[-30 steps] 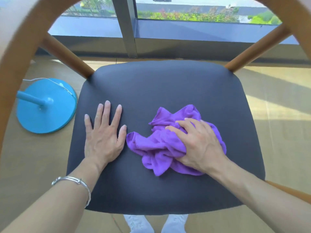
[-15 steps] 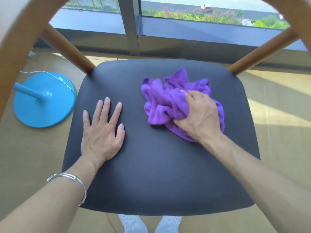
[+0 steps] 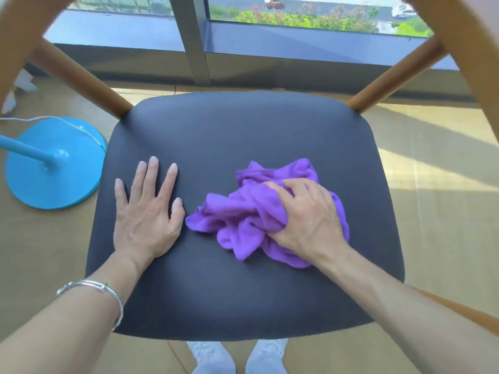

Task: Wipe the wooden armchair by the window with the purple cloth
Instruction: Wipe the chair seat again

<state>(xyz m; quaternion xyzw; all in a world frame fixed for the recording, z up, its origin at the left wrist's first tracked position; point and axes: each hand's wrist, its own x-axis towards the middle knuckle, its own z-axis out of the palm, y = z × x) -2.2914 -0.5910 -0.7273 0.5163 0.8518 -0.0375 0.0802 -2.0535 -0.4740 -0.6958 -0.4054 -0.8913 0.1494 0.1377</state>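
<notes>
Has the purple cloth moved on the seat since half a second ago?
Yes. The purple cloth, gripped by the right hand, has slid back from the far edge of the seat toward the person, now level with the left hand.

Sunlit floor w/ blue stand base; window behind.

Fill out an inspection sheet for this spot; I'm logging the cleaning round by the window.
Surface: dark seat of the wooden armchair, no marks visible.
Job's things: purple cloth bunched on the seat's right half.
Clutter: blue stand base on the floor, left of the chair.
Hands: left hand flat on the seat; right hand grips the cloth.
Cables: white cord across the blue base.
Surroundings: window ahead, floor, white shoes below.
</notes>
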